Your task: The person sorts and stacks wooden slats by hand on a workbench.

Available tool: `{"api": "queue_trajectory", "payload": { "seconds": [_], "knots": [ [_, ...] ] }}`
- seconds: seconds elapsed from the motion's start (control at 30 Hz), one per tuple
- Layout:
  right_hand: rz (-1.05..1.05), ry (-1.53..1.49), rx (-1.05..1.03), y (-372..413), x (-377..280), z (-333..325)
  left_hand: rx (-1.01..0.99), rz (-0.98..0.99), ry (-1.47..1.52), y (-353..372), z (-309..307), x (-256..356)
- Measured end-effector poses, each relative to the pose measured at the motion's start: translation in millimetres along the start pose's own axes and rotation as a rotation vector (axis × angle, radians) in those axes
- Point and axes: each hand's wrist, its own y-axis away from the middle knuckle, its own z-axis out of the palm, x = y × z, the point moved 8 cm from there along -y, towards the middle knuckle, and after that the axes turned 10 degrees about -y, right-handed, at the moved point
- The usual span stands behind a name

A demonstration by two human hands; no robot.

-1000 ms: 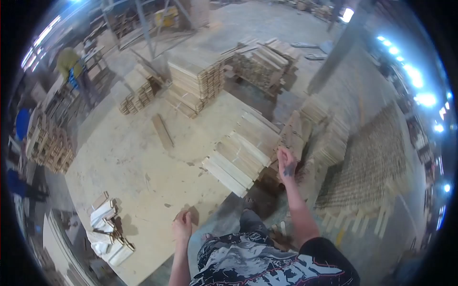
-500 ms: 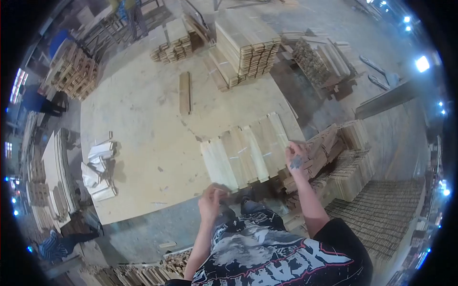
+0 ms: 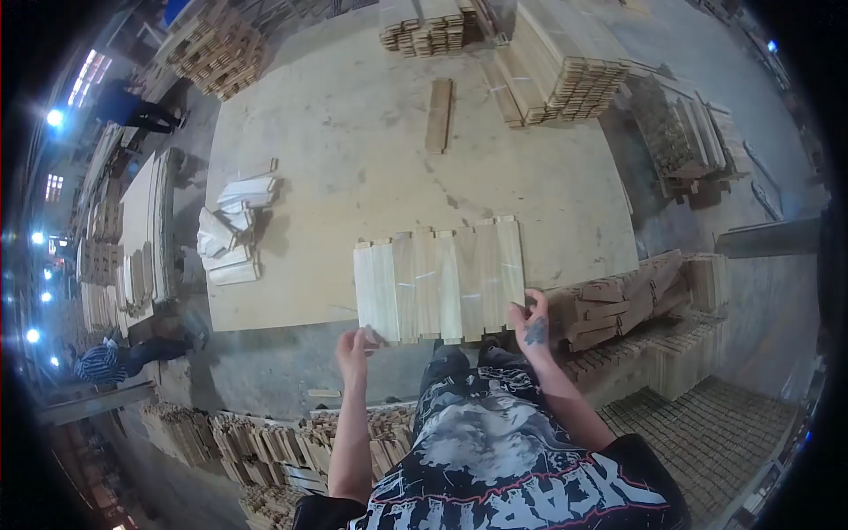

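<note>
Where the pale sheet counter (image 3: 353, 150) reaches its near edge, a row of boards (image 3: 437, 278) lies flat, side by side, long edges touching, their ends slightly uneven. The boards are smooth, light wood, some yellower than others, with thin pale marks across a few.

The left hand (image 3: 356, 343) is at the near left corner of the row, its fingers pinched together on the corner of the leftmost board. The right hand (image 3: 530, 320) is at the near right corner, touching the end of the rightmost board with bent fingers and the thumb raised. Whether it grips that board cannot be told. The two hands are well apart, with the whole row between them and just beyond them.

On the left of the counter lies a loose heap of white offcuts (image 3: 231, 238). A single short plank (image 3: 439, 115) lies alone toward the far side. A tall, neat stack of planks (image 3: 565, 62) stands at the far right corner.

Just right of the right hand, off the counter, sits a rough bundle of short brown blocks (image 3: 618, 296), close against the row's end. Lower stacks of wood (image 3: 265, 442) crowd the floor near the person's left arm. Another person in a striped top (image 3: 102, 362) crouches at the far left.
</note>
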Motion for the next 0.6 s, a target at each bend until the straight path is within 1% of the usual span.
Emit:
{"api": "queue_trajectory", "payload": {
  "seconds": [0.03,0.07,0.1,0.17,0.27,0.3,0.37,0.4,0.43,0.5,0.6],
  "knots": [
    [0.04,-0.019,-0.006,-3.9,8.4,-5.7,-0.044,-0.04,0.046,0.3,5.3,-3.2],
    [0.041,-0.102,-0.036,-6.8,10.6,-8.0,-0.087,-0.077,0.094,0.8,9.0,-5.8],
    [0.195,-0.131,-0.089,0.7,-10.5,-9.5,-0.116,-0.076,0.087,2.2,8.1,-3.8],
    [0.16,-0.089,-0.145,6.3,-28.3,-11.2,-0.18,-0.071,0.073,6.9,7.7,0.9],
    [0.078,0.052,-0.148,13.5,-19.9,2.2,-0.202,0.004,-0.009,7.5,27.8,0.2],
    [0.118,0.036,-0.172,15.2,-6.3,11.0,-0.239,-0.028,0.045,10.0,36.7,0.1],
    [0.277,-0.092,-0.101,21.0,18.3,22.3,-0.317,-0.093,0.147,16.7,50.4,2.2],
    [0.326,-0.127,-0.105,21.8,21.5,24.4,-0.352,-0.123,0.171,21.4,50.4,5.0],
    [0.322,-0.144,-0.113,23.6,19.6,21.7,-0.368,-0.111,0.163,23.5,48.4,8.1],
    [0.315,-0.174,-0.139,32.6,-8.6,21.5,-0.392,-0.09,0.153,27.0,44.4,9.2],
    [0.271,-0.076,-0.285,38.2,-10.0,36.0,-0.376,0.022,0.03,34.1,65.1,8.5]
  ]
}}
